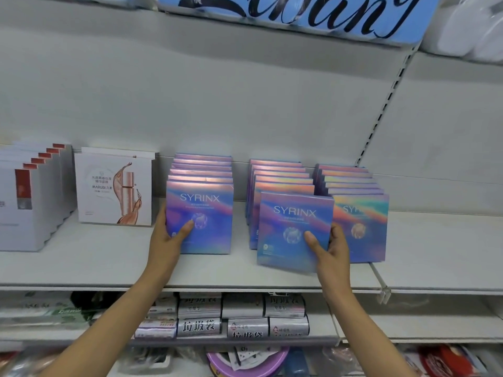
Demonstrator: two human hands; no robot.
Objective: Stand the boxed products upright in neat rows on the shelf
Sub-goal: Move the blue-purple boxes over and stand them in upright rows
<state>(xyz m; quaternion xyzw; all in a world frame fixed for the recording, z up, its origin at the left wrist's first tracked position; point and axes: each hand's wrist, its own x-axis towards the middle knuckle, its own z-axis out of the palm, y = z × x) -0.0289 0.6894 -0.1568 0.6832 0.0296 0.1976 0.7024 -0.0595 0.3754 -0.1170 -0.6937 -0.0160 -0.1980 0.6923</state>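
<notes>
Three rows of iridescent blue-purple SYRINX boxes stand upright on the white shelf [109, 265]. My left hand [168, 235] grips the front box of the left row [206, 213], thumb across its face, fingers behind its left edge. My right hand [330, 248] holds a slightly tilted box [288, 227] at the front of the middle row [277, 178], thumb on its face near the lower right. The right row [362, 210] stands just behind that hand.
White MARUBI boxes [114, 189] and a row of white-and-red boxes [27, 197] stand at the left. The shelf divider rail [379, 281] runs at the right. Rolls of bags [245, 317] fill the shelf below. A blue sign [299, 14] hangs overhead.
</notes>
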